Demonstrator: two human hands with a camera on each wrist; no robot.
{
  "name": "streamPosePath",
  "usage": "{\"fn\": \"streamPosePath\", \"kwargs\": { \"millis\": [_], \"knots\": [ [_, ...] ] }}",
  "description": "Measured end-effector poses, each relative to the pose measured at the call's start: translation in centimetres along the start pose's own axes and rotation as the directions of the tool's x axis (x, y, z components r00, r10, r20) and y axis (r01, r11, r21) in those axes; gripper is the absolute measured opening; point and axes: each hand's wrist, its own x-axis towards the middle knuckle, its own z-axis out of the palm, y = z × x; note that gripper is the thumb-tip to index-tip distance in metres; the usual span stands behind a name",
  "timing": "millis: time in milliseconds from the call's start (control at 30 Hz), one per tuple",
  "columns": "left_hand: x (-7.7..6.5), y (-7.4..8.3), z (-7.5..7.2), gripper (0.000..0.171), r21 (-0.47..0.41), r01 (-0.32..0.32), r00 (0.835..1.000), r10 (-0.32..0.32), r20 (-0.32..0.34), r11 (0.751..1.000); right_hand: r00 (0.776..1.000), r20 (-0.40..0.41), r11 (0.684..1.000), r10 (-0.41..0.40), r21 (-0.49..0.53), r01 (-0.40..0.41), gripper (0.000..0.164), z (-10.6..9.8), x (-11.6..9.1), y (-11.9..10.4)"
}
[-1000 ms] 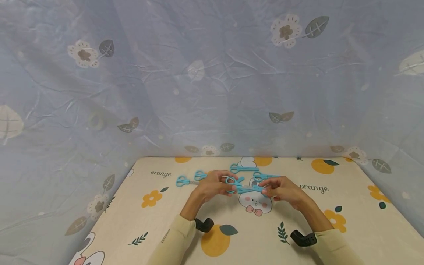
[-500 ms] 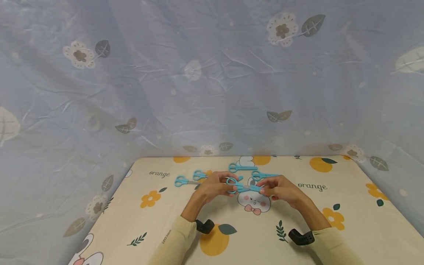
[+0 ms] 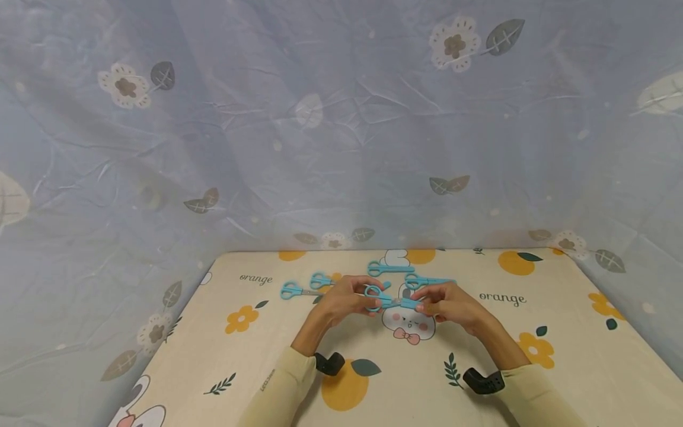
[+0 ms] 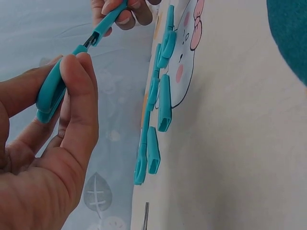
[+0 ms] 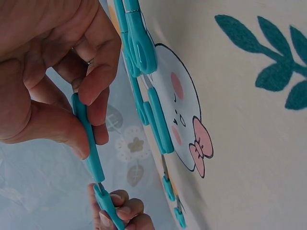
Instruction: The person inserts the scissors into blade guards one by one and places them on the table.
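Note:
In the head view my left hand [image 3: 344, 301] holds a pair of light-blue scissors [image 3: 373, 290] by the finger loops. A matching blade cover [image 3: 409, 303] is pinched between the thumb and fingers of my right hand [image 3: 452, 305]. The cover sits over the blade's tip end. A short stretch of bare metal blade [image 4: 89, 41] shows between cover and handles in the left wrist view. Both hands hold the pair above the table. Two loose blade covers, one nearer [image 4: 164, 108] and one farther along [image 4: 153, 152], lie on the cloth below.
Two covered scissors, one at the back [image 3: 395, 268] and one nearer my right hand [image 3: 429, 281], lie on the patterned tablecloth [image 3: 416, 391]. Left of my left hand lie two more scissors [image 3: 291, 290], one with bare blade showing. A printed curtain [image 3: 341, 148] rises behind the table.
My right hand has moved slightly left, bringing the cover farther over the blade. Less bare metal shows now than a second ago. The left hand stays nearly still.

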Motion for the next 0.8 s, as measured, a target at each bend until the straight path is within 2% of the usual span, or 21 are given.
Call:
{"fn": "streamPosePath", "kwargs": {
  "millis": [267,467,633,800],
  "knots": [
    [0.14,-0.16,0.25,0.03,0.061,-0.029,0.999,0.03,-0.021,0.998,1.0,0.001,1.0,0.011,0.005,-0.011,0.035,0.25,0.0,-0.18],
    [0.13,-0.08,0.45,0.031,0.115,-0.067,0.998,0.068,-0.008,0.991,1.0,0.001,1.0,0.0,0.001,0.0,0.036,0.38,-0.11,-0.32],
    [0.09,-0.01,0.54,0.03,0.118,-0.075,0.997,0.076,-0.004,0.99,1.0,-0.013,1.0,-0.012,-0.002,0.012,0.033,0.41,-0.17,-0.4],
    [0.01,0.03,0.62,0.03,0.099,-0.054,0.998,0.056,-0.014,0.994,0.999,-0.031,1.0,-0.019,-0.022,0.018,0.029,0.4,-0.07,-0.43]
  ]
}}
